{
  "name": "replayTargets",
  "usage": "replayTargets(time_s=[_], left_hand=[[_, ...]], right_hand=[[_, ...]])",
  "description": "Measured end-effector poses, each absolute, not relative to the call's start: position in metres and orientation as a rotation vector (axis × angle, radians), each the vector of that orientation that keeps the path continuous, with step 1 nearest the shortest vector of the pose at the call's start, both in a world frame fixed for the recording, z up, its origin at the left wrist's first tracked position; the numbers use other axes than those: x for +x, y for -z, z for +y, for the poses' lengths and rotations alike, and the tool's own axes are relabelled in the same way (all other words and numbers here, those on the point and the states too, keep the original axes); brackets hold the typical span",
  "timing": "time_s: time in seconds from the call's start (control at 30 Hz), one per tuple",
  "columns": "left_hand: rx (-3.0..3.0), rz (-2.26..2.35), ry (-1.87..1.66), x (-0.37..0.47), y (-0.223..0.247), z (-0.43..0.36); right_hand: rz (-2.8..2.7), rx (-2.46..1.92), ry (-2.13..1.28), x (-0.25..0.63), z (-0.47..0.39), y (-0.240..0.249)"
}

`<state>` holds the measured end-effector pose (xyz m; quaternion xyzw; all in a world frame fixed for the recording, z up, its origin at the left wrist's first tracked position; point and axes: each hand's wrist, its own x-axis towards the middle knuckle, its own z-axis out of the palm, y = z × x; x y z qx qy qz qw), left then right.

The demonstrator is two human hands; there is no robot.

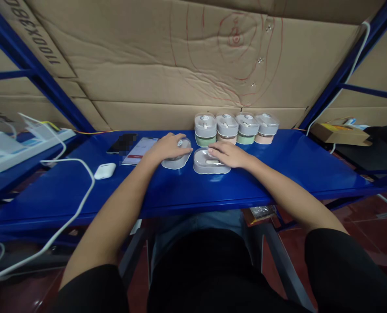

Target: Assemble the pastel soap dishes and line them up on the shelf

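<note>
My left hand (167, 147) lies palm down over a translucent grey lid (176, 161) on the blue shelf surface (278, 169). My right hand (229, 154) rests on a second grey lidded container (209, 165) just right of it, fingers on its top. Behind both stands a row of several small lidded containers (236, 128) with green and pink bases, against the cardboard wall.
A dark phone (122, 143) and a white card with red print (139, 151) lie left of my left hand. A white earbud case (104, 171) and a white cable (82, 182) sit further left. A cardboard box (339, 134) is at the right end.
</note>
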<state>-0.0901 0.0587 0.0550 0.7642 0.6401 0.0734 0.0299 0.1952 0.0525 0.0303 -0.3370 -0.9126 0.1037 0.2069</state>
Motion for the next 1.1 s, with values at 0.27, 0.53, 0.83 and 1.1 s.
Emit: replayTargets(time_s=[0.27,0.53,0.83,1.1], left_hand=[[2.336,1.884,-0.034,-0.082,-0.068,0.046],[2.475,1.658,-0.216,-0.071,-0.074,0.026],[2.571,1.914,-0.020,-0.037,-0.070,-0.001],[2.510,1.945,-0.060,-0.041,-0.067,0.005]], right_hand=[[-2.415,-1.629,-0.121,0.194,0.039,-0.047],[-2.263,-1.653,-0.294,0.200,0.044,-0.047],[-1.958,-1.318,-0.800,0.183,0.052,-0.018],[-2.010,-1.124,-0.705,0.168,0.043,-0.013]])
